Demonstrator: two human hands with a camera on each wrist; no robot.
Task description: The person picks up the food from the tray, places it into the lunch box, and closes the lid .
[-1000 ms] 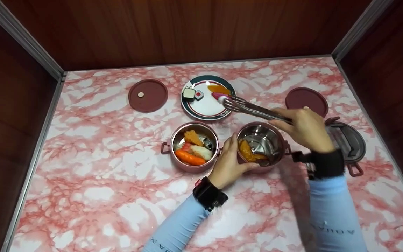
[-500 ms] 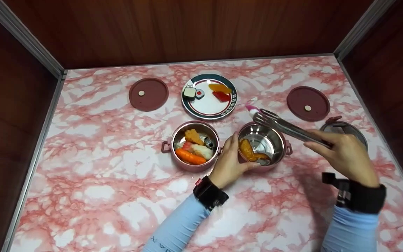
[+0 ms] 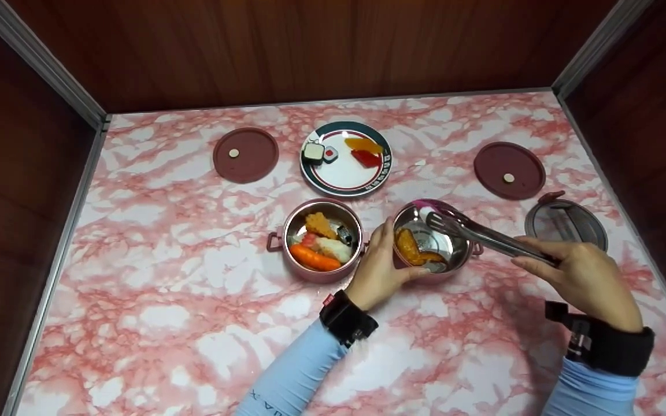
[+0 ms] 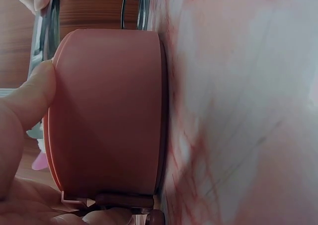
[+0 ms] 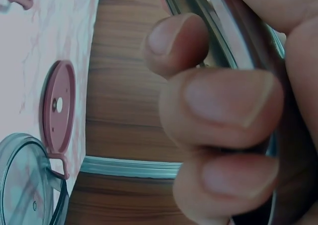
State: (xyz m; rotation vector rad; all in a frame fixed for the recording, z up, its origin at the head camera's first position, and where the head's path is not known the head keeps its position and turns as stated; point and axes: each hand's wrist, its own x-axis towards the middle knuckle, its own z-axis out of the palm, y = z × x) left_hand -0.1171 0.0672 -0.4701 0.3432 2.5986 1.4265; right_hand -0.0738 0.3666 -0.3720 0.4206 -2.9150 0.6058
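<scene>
My left hand holds the right-hand pink pot, thumb at its rim and fingers along its left side. Brown-orange food pieces lie inside this steel-lined pot. My right hand grips metal tongs, its fingers curled round them in the right wrist view. At the tongs' tips is a pink-and-white food piece, over the far part of the pot's opening. Left of my left hand stands a second pink pot, containing a carrot, a golden piece and other food.
Behind the pots is a plate bearing sushi-like pieces, a yellow piece and a red piece. Round dark-pink lids lie at left and right. A clear lid is beside my right hand. Wooden walls enclose the table.
My right hand has moved the tongs and the pink-and-white piece from above the plate, rightward and nearer, to the right-hand pot's opening. My left hand has stayed on the pot.
</scene>
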